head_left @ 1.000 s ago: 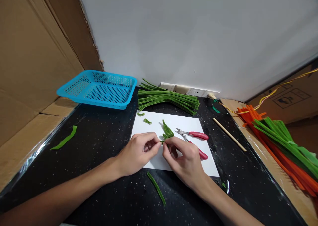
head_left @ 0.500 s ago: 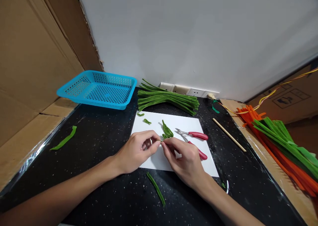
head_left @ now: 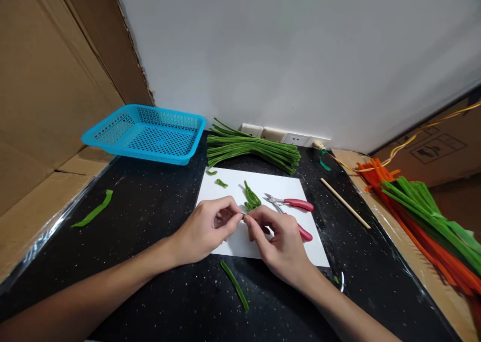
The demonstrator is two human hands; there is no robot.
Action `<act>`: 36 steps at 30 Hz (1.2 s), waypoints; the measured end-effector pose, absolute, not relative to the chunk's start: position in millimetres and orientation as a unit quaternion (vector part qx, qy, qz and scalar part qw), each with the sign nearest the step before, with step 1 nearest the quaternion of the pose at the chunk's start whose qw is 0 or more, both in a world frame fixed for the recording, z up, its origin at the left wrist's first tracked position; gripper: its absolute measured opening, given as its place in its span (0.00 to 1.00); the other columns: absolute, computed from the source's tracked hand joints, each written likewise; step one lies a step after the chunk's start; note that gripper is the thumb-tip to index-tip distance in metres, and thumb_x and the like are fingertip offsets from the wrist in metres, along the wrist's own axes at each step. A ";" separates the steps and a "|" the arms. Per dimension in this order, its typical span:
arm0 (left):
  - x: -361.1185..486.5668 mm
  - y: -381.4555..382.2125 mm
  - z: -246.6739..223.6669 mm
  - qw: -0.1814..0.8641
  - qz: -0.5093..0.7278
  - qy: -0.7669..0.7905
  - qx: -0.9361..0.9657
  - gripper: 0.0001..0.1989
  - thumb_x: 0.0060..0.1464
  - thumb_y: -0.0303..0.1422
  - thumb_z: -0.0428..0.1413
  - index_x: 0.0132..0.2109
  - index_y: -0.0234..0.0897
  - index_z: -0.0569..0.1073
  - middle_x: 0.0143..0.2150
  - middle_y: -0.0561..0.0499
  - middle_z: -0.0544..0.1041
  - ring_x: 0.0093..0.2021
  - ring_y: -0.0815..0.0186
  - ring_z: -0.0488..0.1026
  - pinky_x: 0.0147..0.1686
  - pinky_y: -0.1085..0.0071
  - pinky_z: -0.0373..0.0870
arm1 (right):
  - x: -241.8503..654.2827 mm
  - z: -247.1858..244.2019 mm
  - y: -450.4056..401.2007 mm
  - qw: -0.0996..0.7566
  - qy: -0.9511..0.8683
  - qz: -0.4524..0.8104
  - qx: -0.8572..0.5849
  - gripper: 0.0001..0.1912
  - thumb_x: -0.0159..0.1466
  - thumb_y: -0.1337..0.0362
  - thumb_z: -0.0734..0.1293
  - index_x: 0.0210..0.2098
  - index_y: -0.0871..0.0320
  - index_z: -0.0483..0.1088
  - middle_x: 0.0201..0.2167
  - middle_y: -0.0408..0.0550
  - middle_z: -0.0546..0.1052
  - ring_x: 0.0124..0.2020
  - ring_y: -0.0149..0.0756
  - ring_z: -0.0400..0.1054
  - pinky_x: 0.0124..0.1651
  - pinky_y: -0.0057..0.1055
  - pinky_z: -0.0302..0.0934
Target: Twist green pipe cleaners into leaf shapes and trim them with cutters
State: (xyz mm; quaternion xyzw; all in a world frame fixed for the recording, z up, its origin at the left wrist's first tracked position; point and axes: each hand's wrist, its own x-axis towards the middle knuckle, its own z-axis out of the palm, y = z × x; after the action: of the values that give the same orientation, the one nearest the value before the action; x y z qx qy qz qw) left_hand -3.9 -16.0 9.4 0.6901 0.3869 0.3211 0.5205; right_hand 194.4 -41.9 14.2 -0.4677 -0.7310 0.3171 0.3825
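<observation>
Above the white paper (head_left: 300, 186), my left hand (head_left: 210, 229) pinches a tiny green piece between thumb and index finger. My right hand (head_left: 280, 234) meets it fingertip to fingertip, closed in a pinch on the same small piece, which the fingers mostly hide. Just beyond them lies a looped green fuzzy piece (head_left: 252, 196). Red-handled pliers (head_left: 298, 204) rest with jaws apart on the paper, partly behind my right hand. Two small green curls (head_left: 221, 183) (head_left: 211, 172) lie near the paper's upper left corner.
A blue basket (head_left: 161, 139) stands at the back left, beside a bundle of green stems (head_left: 251, 149). A wooden stick (head_left: 345, 203) lies right of the paper. Green strips (head_left: 235, 284) (head_left: 93, 211) lie in front and at left. Orange and green bundles (head_left: 432, 221) are far right.
The thumb and fingers of my right hand have shifted slightly around the small piece. My left hand keeps nearly the same pinch. The whole view has moved a little.
</observation>
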 end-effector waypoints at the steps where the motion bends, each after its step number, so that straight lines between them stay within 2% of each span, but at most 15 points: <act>1: -3.6 -15.9 10.4 0.536 0.323 0.385 0.679 0.11 0.69 0.39 0.55 0.40 0.36 0.73 0.27 0.54 0.71 0.26 0.68 0.71 0.30 0.71 0.68 | 194.3 14.8 -41.6 0.385 -0.722 0.334 -0.469 0.15 0.75 0.60 0.64 0.31 0.57 0.72 0.22 0.43 0.73 0.22 0.32 0.64 0.26 0.29 0.56; 5: -2.5 -15.3 12.4 0.536 0.339 0.388 0.669 0.11 0.68 0.38 0.56 0.39 0.36 0.73 0.27 0.54 0.71 0.27 0.67 0.71 0.29 0.72 0.68 | 194.1 12.9 -40.5 0.384 -0.704 0.358 -0.478 0.16 0.75 0.58 0.64 0.32 0.57 0.73 0.23 0.43 0.74 0.23 0.32 0.64 0.25 0.29 0.55; 10: -3.0 -14.8 8.8 0.511 0.356 0.396 0.675 0.10 0.67 0.37 0.57 0.39 0.36 0.75 0.29 0.53 0.72 0.29 0.68 0.70 0.31 0.72 0.66 | 196.0 8.7 -40.5 0.377 -0.750 0.285 -0.463 0.11 0.75 0.62 0.63 0.37 0.57 0.72 0.25 0.43 0.74 0.24 0.31 0.64 0.28 0.29 0.58; 18: -4.5 -16.7 6.6 0.486 0.344 0.387 0.704 0.10 0.67 0.37 0.58 0.40 0.35 0.77 0.33 0.51 0.77 0.32 0.67 0.70 0.34 0.71 0.66 | 195.6 7.5 -41.3 0.379 -0.783 0.216 -0.443 0.10 0.72 0.69 0.65 0.32 0.56 0.68 0.21 0.37 0.63 0.21 0.28 0.56 0.26 0.28 0.52; 22: -4.4 -18.1 9.9 0.466 0.342 0.383 0.720 0.09 0.66 0.34 0.58 0.38 0.34 0.77 0.31 0.52 0.77 0.31 0.68 0.70 0.32 0.72 0.66 | 195.0 4.8 -42.0 0.385 -0.792 0.195 -0.432 0.10 0.71 0.70 0.65 0.32 0.56 0.68 0.22 0.38 0.64 0.22 0.28 0.57 0.27 0.28 0.53; 27: -4.2 -15.9 9.2 0.485 0.363 0.380 0.699 0.08 0.66 0.34 0.59 0.40 0.34 0.78 0.31 0.52 0.78 0.28 0.69 0.74 0.31 0.73 0.70 | 197.3 5.5 -41.2 0.379 -0.797 0.186 -0.433 0.07 0.73 0.68 0.64 0.36 0.56 0.68 0.24 0.40 0.69 0.24 0.30 0.61 0.28 0.29 0.55; 30: -5.5 -10.2 8.0 0.449 0.414 0.388 0.690 0.06 0.64 0.31 0.60 0.45 0.34 0.81 0.36 0.51 0.82 0.28 0.70 0.76 0.32 0.73 0.73 | 199.0 7.3 -40.0 0.363 -0.785 0.217 -0.453 0.05 0.74 0.64 0.65 0.39 0.56 0.68 0.25 0.40 0.71 0.24 0.31 0.63 0.29 0.29 0.57; 33: -11.9 0.3 9.7 0.390 0.449 0.388 0.704 0.09 0.63 0.28 0.61 0.49 0.36 0.84 0.43 0.47 0.85 0.30 0.69 0.77 0.32 0.72 0.73 | 199.7 7.5 -38.7 0.355 -0.778 0.216 -0.471 0.04 0.74 0.64 0.65 0.42 0.56 0.69 0.24 0.39 0.71 0.23 0.31 0.63 0.29 0.29 0.57; 36: -24.4 15.2 13.1 0.339 0.436 0.369 0.748 0.10 0.63 0.27 0.61 0.47 0.37 0.86 0.43 0.45 0.85 0.33 0.67 0.76 0.30 0.71 0.70 | 199.7 6.2 -38.3 0.351 -0.788 0.184 -0.470 0.05 0.74 0.66 0.63 0.41 0.56 0.70 0.24 0.40 0.71 0.23 0.32 0.63 0.30 0.29 0.57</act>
State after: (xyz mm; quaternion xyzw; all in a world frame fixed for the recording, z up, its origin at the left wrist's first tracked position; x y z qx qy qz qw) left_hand -24.4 15.2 13.1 0.7481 0.3685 0.4356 0.3388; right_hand 199.7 -38.3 6.2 -0.4704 -0.7882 0.1843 0.3514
